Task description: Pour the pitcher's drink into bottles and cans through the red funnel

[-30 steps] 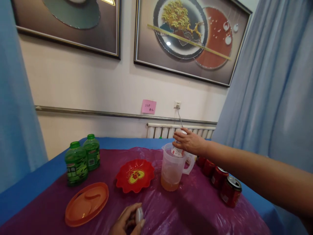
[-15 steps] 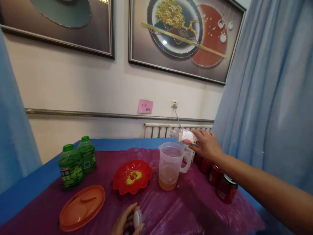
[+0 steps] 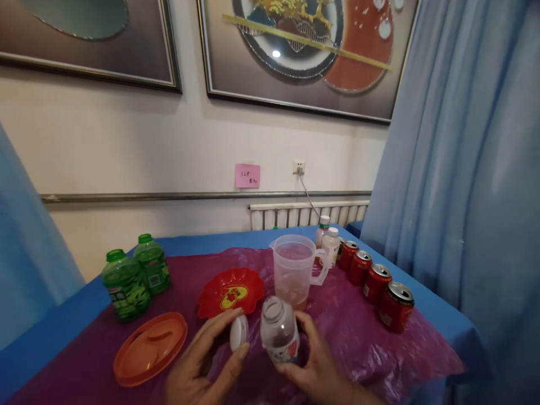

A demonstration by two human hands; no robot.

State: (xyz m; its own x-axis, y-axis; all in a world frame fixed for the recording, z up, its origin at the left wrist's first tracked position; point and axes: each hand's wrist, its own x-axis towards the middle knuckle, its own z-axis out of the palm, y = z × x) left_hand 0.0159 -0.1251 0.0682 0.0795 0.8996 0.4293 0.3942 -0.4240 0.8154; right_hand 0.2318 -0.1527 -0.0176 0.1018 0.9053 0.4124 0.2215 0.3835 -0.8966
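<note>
My right hand [image 3: 314,365] is wrapped round a small clear plastic bottle [image 3: 279,332] with a red and white label, held upright with its mouth open, low in the middle of the view. My left hand [image 3: 202,365] pinches a white cap [image 3: 238,332] just left of the bottle's neck. Behind them stands a clear plastic jug [image 3: 294,271] with a little amber liquid at the bottom.
A purple plastic sheet [image 3: 346,343] covers a blue table. On it sit a red scalloped dish [image 3: 230,292], an orange lid-like plate [image 3: 149,349], two green bottles [image 3: 126,284], several open red cans [image 3: 379,287] and two small white bottles [image 3: 330,239]. Blue curtains hang on both sides.
My right hand drew the small bottle back from above the jug and brought it upright in front of me, beside the cap in my left hand. The camera tilted down slightly.
</note>
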